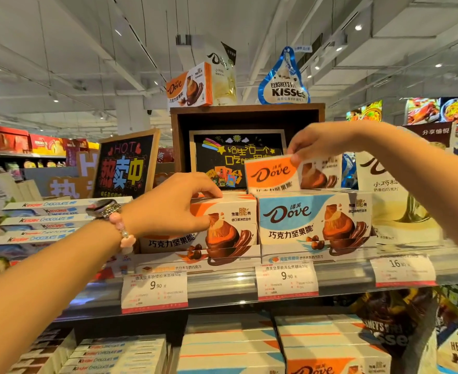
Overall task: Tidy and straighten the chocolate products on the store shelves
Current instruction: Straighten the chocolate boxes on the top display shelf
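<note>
Both bare forearms reach forward and up from the lower corners of the view. The left hand (176, 203) is turned palm down, its fingers curled and the thumb set below them in a grasping pose (a watch and a pink bead bracelet ring that wrist). The right hand (322, 141) is raised higher, wrist bent, fingertips (293, 155) pinched together and pointing down.
</note>
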`<state>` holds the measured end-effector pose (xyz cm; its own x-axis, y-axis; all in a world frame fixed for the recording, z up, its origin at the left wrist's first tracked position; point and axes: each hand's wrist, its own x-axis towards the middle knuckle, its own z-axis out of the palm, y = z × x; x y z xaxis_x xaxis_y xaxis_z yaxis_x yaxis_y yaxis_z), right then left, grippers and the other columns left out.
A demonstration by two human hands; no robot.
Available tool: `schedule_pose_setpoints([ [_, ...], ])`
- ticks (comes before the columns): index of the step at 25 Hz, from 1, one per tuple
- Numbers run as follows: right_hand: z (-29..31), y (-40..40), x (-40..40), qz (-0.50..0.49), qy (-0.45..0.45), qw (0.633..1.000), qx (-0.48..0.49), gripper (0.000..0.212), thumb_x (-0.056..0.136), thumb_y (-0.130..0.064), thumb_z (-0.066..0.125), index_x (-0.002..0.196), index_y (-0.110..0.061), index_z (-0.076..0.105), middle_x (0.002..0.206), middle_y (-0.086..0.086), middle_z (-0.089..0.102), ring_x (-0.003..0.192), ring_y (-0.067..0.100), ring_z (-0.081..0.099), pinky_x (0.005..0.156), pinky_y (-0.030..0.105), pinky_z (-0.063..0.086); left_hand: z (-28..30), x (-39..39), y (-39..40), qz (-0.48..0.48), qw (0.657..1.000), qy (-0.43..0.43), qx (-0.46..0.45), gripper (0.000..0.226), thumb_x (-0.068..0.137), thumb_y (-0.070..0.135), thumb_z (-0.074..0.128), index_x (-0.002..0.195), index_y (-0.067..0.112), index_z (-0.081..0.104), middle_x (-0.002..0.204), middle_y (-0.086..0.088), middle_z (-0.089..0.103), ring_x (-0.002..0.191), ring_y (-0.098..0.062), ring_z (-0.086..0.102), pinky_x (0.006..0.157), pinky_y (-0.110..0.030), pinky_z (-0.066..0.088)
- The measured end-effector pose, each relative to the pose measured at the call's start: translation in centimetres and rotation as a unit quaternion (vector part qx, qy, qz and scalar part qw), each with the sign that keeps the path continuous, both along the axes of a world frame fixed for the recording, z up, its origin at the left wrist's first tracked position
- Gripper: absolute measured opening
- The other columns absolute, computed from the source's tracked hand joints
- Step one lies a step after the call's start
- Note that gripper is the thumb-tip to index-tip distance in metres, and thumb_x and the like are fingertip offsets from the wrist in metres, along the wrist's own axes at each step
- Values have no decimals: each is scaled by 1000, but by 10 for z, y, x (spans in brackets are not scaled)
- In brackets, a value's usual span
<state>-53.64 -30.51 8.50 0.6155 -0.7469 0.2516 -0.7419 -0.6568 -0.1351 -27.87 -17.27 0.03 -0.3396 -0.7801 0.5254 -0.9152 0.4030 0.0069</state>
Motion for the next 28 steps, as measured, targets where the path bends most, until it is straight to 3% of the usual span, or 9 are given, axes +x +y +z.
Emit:
schedule_pose_setpoints([
  [4, 24, 22, 12, 26, -12, 991, -128, 16, 93, -23, 51, 105, -15, 59, 96, 2, 64, 82, 13, 62, 61, 18, 47, 6, 15, 10, 33, 998, -54, -14, 39, 72, 33, 69, 110, 23, 63, 103, 12, 59, 95, -1, 53, 83, -18, 45],
  [7, 34, 36, 30, 53, -25, 981, -185, 23, 92, -24, 53, 109, -12, 62, 95, 2, 64, 83, 14, 62, 61, 18, 46, 6, 21, 16, 73, 994, -68, -32, 39, 76, 30, 70, 114, 21, 64, 106, 8, 62, 94, -4, 55, 85, -21, 46],
  [12, 32, 52, 69, 122, -56, 978, -161, 18, 90, -29, 55, 102, -21, 66, 86, -9, 63, 81, 5, 60, 62, 17, 43, -2, 23, 21, 68, 995, -49, -61, 39, 79, 30, 69, 116, 21, 64, 106, 7, 65, 96, -10, 59, 86, -36, 49],
  [17, 21, 51, 114, 160, -9, 972, -172, 22, 89, -31, 58, 105, -19, 68, 94, -4, 66, 85, 9, 62, 70, 22, 50, -3, 22, 23, 69, 993, -55, -72, 38, 78, 31, 70, 114, 20, 65, 104, 7, 67, 97, -12, 60, 87, -38, 48],
  [28, -10, 44, 151, 201, -31, 968, -148, 23, 85, -32, 63, 99, -16, 72, 91, -2, 68, 85, 11, 64, 75, 28, 53, -1, 16, 25, 79, 993, -54, -66, 37, 80, 29, 69, 115, 20, 65, 109, 6, 66, 101, -12, 58, 92, -35, 47],
])
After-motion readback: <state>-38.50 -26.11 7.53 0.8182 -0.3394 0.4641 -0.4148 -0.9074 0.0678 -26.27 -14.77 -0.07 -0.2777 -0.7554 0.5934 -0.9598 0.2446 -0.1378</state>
